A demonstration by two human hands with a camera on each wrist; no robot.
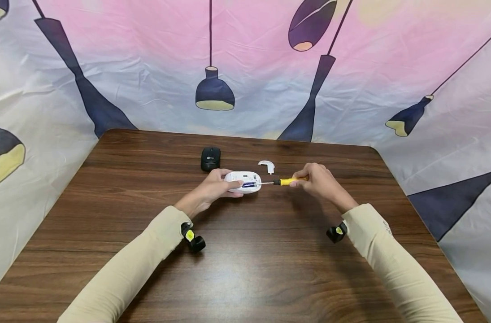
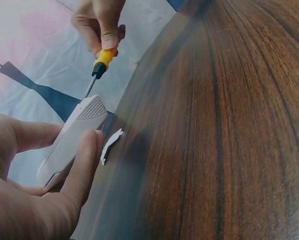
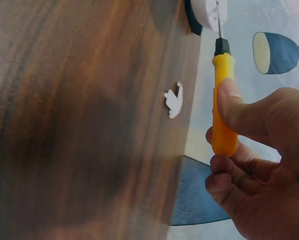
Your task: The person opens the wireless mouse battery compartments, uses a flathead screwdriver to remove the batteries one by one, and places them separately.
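Brown wooden counter [image 1: 245, 269] below, the fingers of the left hand [image 1: 208, 188] grip the white mouse [image 1: 246, 179] between them, underside up, while the right hand [image 1: 319, 181] clamps its fingers on the yellow screwdriver [image 1: 287, 181], tip at the opened compartment [image 1: 255, 178], cover [image 1: 271, 166] already off, blue battery [image 1: 249, 184] still seated, work seemingly partway.

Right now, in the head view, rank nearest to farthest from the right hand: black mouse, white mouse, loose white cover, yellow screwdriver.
1. Yellow screwdriver: in the right hand.
2. Loose white cover: left and slightly forward.
3. White mouse: farther left, held in the left hand.
4. Black mouse: farthest left, also forward.
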